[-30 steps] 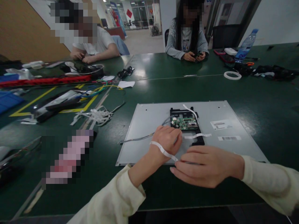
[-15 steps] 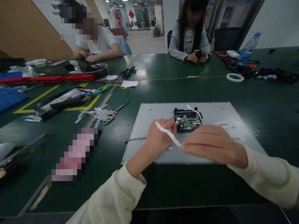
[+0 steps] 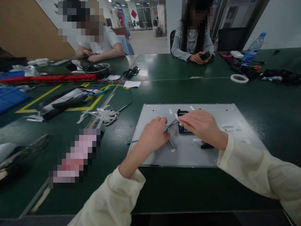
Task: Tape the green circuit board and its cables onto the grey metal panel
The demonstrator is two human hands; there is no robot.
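Observation:
A flat grey metal panel [image 3: 141,160] lies on the green table below both hands. My left hand [image 3: 152,135] is closed, its fingertips on a bundle of thin grey cable [image 3: 169,127] over the panel's left half. Between thumb and fingertips, my right hand [image 3: 201,127] pinches a short strip of white tape [image 3: 176,116] beside that cable. A circuit board in a black frame [image 3: 182,129] sits mostly hidden under my right hand. Small white tape pieces [image 3: 170,111] stick to the panel, and a black part [image 3: 207,146] shows below my right wrist.
Crumpled white strips [image 3: 103,115] and a pixelated pink item [image 3: 75,157] lie to the left. A white tape roll [image 3: 239,78] and a water bottle [image 3: 254,50] are at the right. Two people sit across the table; wires and a blue bin [image 3: 11,99] lie far left.
My right hand has moved up and left with the white tape, bringing it to the grey cable and covering the circuit board. My left hand has shifted slightly left, showing more cable.

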